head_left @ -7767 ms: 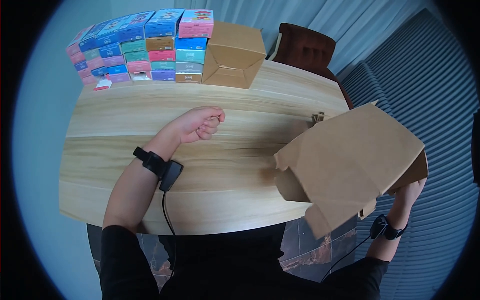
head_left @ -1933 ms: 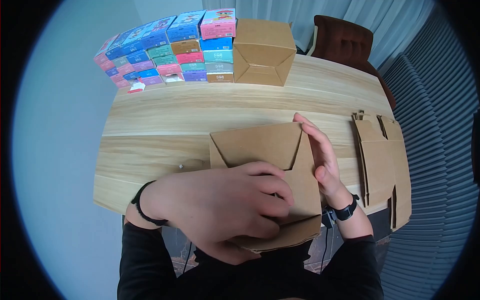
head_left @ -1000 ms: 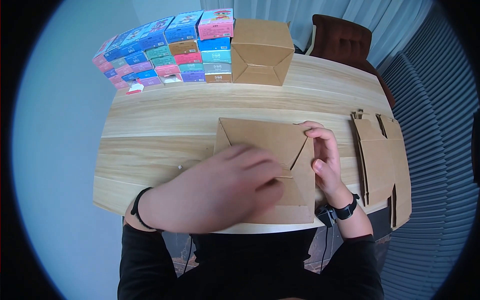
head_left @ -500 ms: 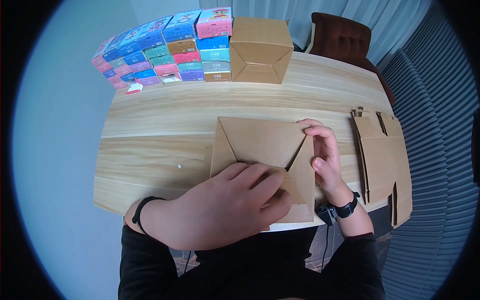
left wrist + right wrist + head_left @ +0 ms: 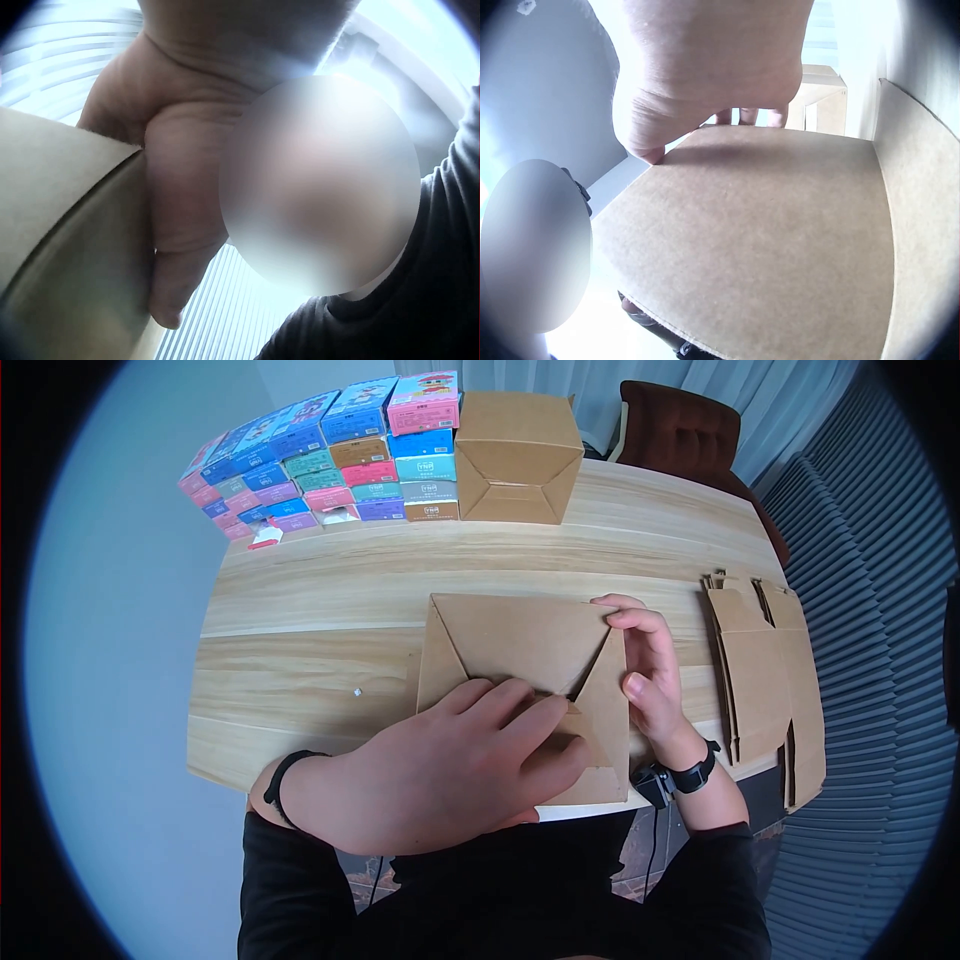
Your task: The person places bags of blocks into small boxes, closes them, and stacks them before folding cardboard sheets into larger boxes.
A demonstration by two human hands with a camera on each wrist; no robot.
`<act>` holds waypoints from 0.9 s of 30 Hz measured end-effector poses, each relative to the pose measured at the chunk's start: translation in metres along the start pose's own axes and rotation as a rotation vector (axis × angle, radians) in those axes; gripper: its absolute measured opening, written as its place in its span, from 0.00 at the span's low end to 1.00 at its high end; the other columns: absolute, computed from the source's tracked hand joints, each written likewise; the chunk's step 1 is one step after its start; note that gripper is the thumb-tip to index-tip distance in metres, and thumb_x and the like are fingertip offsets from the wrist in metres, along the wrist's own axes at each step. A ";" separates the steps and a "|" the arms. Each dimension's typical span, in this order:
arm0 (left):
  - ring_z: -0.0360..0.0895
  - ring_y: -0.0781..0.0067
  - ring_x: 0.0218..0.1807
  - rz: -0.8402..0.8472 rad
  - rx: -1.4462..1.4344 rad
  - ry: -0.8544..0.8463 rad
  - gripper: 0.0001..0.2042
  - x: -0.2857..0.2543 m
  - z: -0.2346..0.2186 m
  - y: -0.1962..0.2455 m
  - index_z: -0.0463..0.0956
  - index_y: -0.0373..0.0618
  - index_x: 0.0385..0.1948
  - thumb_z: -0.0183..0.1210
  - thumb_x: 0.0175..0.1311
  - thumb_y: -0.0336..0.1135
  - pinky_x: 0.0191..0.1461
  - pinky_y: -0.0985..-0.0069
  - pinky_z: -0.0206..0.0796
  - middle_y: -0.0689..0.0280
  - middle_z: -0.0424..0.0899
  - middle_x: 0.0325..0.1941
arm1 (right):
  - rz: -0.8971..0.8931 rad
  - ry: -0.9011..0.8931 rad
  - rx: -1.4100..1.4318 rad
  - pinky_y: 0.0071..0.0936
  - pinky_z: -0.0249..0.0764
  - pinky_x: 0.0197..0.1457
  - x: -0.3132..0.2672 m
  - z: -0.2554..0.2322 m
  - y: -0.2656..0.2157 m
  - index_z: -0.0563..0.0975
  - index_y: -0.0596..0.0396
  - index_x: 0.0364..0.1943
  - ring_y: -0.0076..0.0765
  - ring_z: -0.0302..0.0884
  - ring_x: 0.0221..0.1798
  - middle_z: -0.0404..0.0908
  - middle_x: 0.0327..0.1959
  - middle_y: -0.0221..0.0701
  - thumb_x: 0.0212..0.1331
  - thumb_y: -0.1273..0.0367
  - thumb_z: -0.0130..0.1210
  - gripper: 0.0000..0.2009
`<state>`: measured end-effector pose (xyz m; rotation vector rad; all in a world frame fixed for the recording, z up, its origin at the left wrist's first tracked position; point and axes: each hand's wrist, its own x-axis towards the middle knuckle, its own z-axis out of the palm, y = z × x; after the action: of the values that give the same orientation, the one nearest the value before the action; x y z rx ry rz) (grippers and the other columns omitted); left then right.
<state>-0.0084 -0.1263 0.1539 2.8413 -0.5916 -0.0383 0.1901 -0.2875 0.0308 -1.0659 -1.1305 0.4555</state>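
Head view: grips the box [image 5: 600, 705] at six o'clock on the table [image 5: 300, 605] with the right hand [image 5: 660, 685], bends the left hand [image 5: 440, 765] over the flaps [image 5: 528, 635], cannot tell if pinching, might crease them by overpressing.

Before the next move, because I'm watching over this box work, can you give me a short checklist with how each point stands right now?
1. Front box steadied: ok, the right hand holds its right side, index finger bent over the far corner.
2. Left hand at the flaps: ok, its fingers are bent down onto the middle of the top.
3. Flaps fully locked: cannot tell, the left hand covers where they meet.
4. Rear box clear of the front one: ok, the two stand apart.
5. Flat cardboard wholly on the table: not ok, it overhangs on the right.
6. Table free of scraps: not ok, a small white bit lies left of the front box.
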 end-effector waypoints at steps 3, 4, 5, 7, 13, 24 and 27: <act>0.69 0.58 0.60 0.010 0.009 0.010 0.26 0.000 0.000 0.000 0.71 0.55 0.52 0.67 0.49 0.46 0.61 0.63 0.65 0.61 0.69 0.59 | -0.004 -0.002 -0.002 0.38 0.52 0.71 0.000 0.000 0.000 0.65 0.57 0.58 0.42 0.59 0.68 0.59 0.65 0.44 0.56 0.64 0.55 0.26; 0.70 0.58 0.60 0.013 0.017 0.016 0.26 0.000 0.001 0.000 0.72 0.56 0.51 0.67 0.48 0.46 0.61 0.64 0.66 0.61 0.69 0.59 | -0.005 -0.002 -0.002 0.38 0.52 0.71 0.001 0.000 0.000 0.65 0.57 0.58 0.42 0.59 0.68 0.59 0.65 0.44 0.56 0.64 0.55 0.26; 0.70 0.59 0.60 0.016 0.025 0.021 0.26 0.000 0.001 0.000 0.72 0.56 0.51 0.67 0.47 0.46 0.61 0.64 0.66 0.61 0.69 0.58 | -0.007 -0.006 -0.005 0.38 0.52 0.71 0.000 0.000 0.000 0.65 0.57 0.58 0.42 0.59 0.68 0.59 0.65 0.44 0.56 0.64 0.55 0.26; 0.71 0.59 0.59 0.020 0.041 0.035 0.27 -0.001 0.003 0.000 0.72 0.55 0.51 0.67 0.47 0.46 0.60 0.64 0.67 0.61 0.69 0.59 | -0.013 -0.013 -0.010 0.38 0.52 0.71 0.000 0.000 0.001 0.65 0.57 0.58 0.42 0.59 0.68 0.60 0.65 0.45 0.56 0.64 0.55 0.26; 0.71 0.59 0.59 0.026 0.070 0.040 0.27 -0.003 0.004 0.002 0.72 0.49 0.51 0.67 0.47 0.46 0.61 0.65 0.67 0.60 0.70 0.59 | -0.012 -0.017 -0.016 0.39 0.51 0.72 0.000 0.000 0.001 0.65 0.57 0.58 0.42 0.58 0.68 0.60 0.64 0.45 0.56 0.64 0.55 0.25; 0.74 0.62 0.57 0.084 0.140 0.193 0.21 -0.010 0.008 0.005 0.76 0.41 0.43 0.64 0.50 0.43 0.57 0.67 0.70 0.59 0.77 0.53 | -0.001 -0.002 -0.012 0.38 0.52 0.71 0.000 0.001 0.000 0.65 0.57 0.59 0.42 0.58 0.69 0.60 0.65 0.44 0.58 0.61 0.56 0.26; 0.77 0.63 0.50 0.117 0.114 0.190 0.16 -0.017 0.003 0.005 0.77 0.42 0.36 0.65 0.49 0.41 0.51 0.69 0.71 0.62 0.79 0.45 | -0.010 0.001 -0.029 0.38 0.52 0.71 0.000 0.001 0.000 0.65 0.57 0.59 0.42 0.58 0.69 0.60 0.65 0.44 0.59 0.59 0.57 0.27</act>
<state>-0.0264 -0.1246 0.1520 2.8686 -0.7368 0.2906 0.1891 -0.2865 0.0307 -1.0850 -1.1436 0.4322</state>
